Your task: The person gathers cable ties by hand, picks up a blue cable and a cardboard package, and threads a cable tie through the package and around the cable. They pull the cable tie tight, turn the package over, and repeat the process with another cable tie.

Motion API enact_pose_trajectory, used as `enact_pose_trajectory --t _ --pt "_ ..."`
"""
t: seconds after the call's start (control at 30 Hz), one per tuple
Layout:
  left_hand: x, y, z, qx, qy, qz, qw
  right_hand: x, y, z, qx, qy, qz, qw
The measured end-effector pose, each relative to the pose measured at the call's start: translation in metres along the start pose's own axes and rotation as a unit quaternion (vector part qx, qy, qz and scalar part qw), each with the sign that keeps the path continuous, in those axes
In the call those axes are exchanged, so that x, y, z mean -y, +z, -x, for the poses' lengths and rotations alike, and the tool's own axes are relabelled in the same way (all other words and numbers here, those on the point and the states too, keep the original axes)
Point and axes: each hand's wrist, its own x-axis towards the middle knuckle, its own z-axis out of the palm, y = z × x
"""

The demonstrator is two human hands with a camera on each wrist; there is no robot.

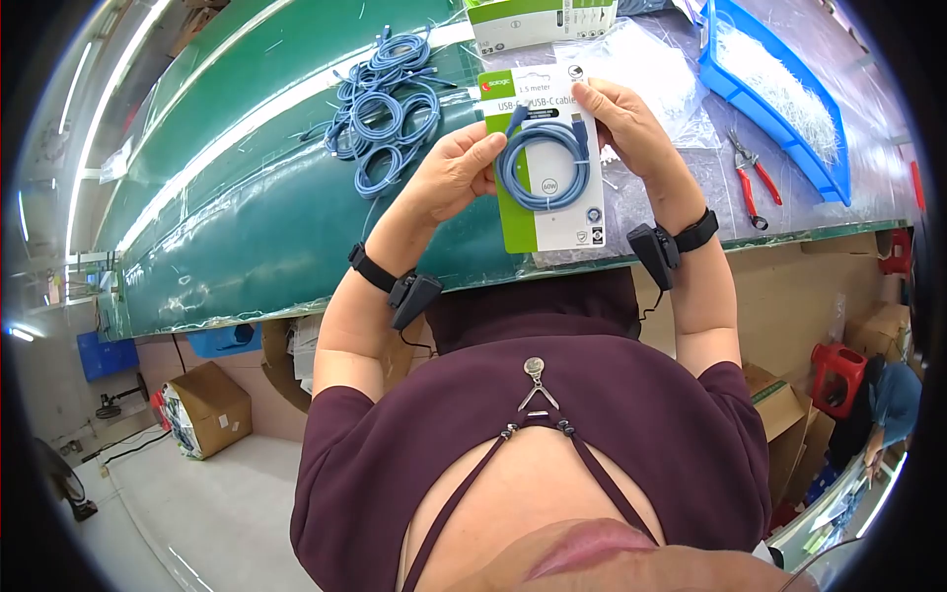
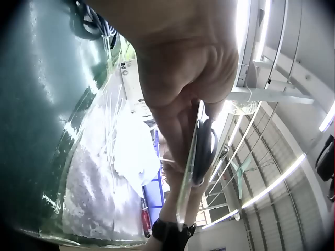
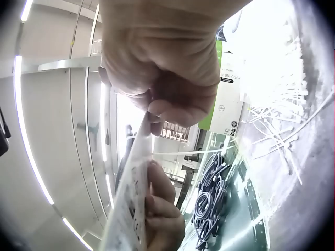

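Toward the upper right of your head view, red-handled pliers (image 1: 747,163) lie beside a blue tray (image 1: 843,184) of thin white strands. At lower left you have a cardboard box (image 1: 219,401) on the pale floor (image 1: 242,513), with a blue panel (image 1: 107,356) above and left of it. At lower right, your view shows a red plastic stool (image 1: 848,357) near another carton (image 1: 774,409). Lit tubes (image 2: 275,182) cross the right side of your left wrist view.

Head view looks down from above; close, tilted wrist views seemingly share the tabletop (image 1: 237,232).

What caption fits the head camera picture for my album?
Left hand and right hand hold a coiled blue USB-C cable on its card.
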Motion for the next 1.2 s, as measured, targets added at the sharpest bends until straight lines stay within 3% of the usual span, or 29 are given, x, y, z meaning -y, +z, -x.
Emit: enact_pose_trajectory --t 0.03,0.13,0.17,0.2,0.27,0.4,0.67,0.83,0.97,1.07,1.2 --pt "0.003 -0.004 -0.002 0.0 0.002 -0.001 1.0 0.0 0.001 -0.001 0.001 -0.002 0.001 1.0" --pt "0.018 -0.022 -0.01 0.012 0.027 0.039 0.999 -0.002 0.01 -0.003 -0.178 -0.087 0.139 0.97" --pt "0.019 -0.019 -0.011 0.009 0.029 0.041 0.999 0.0 0.015 0.0 -0.174 -0.087 0.139 0.971" --pt "0.023 -0.013 -0.014 -0.039 0.056 0.052 0.996 0.005 0.023 0.006 -0.218 -0.18 0.257 0.924" --pt "0.029 0.006 -0.017 -0.138 0.106 0.079 0.982 0.011 0.041 0.019 -0.282 -0.347 0.47 0.761" --pt "0.039 0.013 -0.019 -0.089 0.144 0.147 0.974 0.003 0.074 0.029 -0.202 -0.28 0.575 0.742" --pt "0.026 0.008 -0.008 -0.118 0.092 0.125 0.981 -0.013 0.052 0.035 -0.128 -0.348 0.584 0.723" --pt "0.039 0.01 -0.008 -0.156 0.099 0.125 0.975 -0.016 0.05 0.033 -0.112 -0.36 0.572 0.729" --pt "0.046 0.019 -0.008 -0.179 0.11 0.174 0.962 -0.013 0.062 0.038 -0.177 -0.324 0.552 0.748" --pt "0.043 0.024 -0.008 -0.135 0.138 0.186 0.963 -0.023 0.052 0.033 -0.158 -0.343 0.569 0.73" --pt "0.03 0.03 -0.004 -0.146 0.104 0.183 0.967 -0.02 0.041 0.031 -0.13 -0.358 0.581 0.72"
